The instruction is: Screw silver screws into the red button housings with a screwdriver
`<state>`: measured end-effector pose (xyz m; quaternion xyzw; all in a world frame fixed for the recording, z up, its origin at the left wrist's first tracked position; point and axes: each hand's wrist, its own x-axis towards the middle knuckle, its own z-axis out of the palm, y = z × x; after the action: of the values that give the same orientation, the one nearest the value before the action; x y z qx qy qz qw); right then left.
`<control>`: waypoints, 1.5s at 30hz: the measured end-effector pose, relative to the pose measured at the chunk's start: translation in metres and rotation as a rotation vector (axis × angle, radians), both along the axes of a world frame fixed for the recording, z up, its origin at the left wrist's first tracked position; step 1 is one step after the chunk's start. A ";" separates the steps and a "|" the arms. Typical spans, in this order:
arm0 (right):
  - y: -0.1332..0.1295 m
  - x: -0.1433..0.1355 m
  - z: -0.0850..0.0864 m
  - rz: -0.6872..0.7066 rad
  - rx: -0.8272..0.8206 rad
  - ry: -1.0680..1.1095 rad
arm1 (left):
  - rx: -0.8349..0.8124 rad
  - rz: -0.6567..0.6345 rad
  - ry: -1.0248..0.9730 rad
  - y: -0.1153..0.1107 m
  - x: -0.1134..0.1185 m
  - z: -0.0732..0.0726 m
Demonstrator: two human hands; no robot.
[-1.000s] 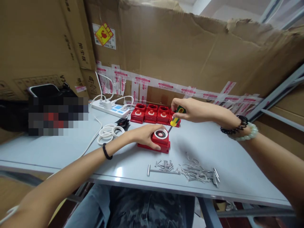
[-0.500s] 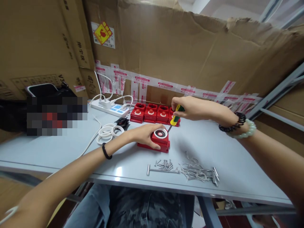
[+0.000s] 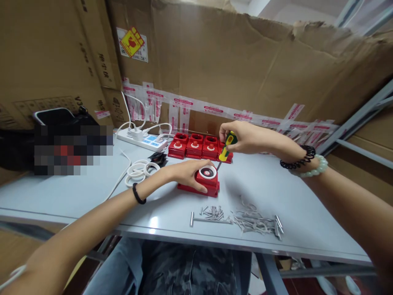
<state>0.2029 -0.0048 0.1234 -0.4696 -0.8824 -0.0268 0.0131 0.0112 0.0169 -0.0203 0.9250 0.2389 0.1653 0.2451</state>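
Note:
On the table lies a red plastic housing (image 3: 211,189) with a white ring (image 3: 208,172) round a dark disc on its top. My left hand (image 3: 188,174) is wrapped round its left side, thumb in front. A yellow and green screwdriver (image 3: 226,151) is in the closed fingers of my right hand (image 3: 238,136). It leans, with its shaft pointing down to the housing's right back edge beside the ring; the very tip is hard to make out. Several similar red housings (image 3: 194,147) stand in a row behind, the rightmost partly hidden by the screwdriver and right hand.
In front lie small screws (image 3: 213,213), a metal T-handle rod (image 3: 208,220) and a pile of metal T-shaped pieces (image 3: 258,223). White rings (image 3: 138,172), a black packet (image 3: 158,157) and a white power strip (image 3: 143,139) are at left. Tall cardboard (image 3: 215,61) stands behind the table.
My right hand has turned a little round the screwdriver, whose handle shows rotated and slightly shifted. The left hand and the red housing have stayed in place.

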 end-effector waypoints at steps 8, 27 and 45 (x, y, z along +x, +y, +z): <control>0.000 -0.005 -0.003 -0.192 0.040 0.004 | -0.064 -0.024 0.001 0.001 0.000 0.003; -0.006 0.003 -0.002 -0.089 0.115 -0.084 | -0.041 0.001 -0.014 -0.003 0.001 0.003; -0.005 0.001 -0.005 -0.109 0.057 0.079 | -0.049 -0.001 -0.023 -0.002 0.001 0.003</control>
<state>0.2038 -0.0099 0.1185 -0.5170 -0.8532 -0.0337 0.0599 0.0122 0.0151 -0.0174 0.9168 0.2393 0.1701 0.2705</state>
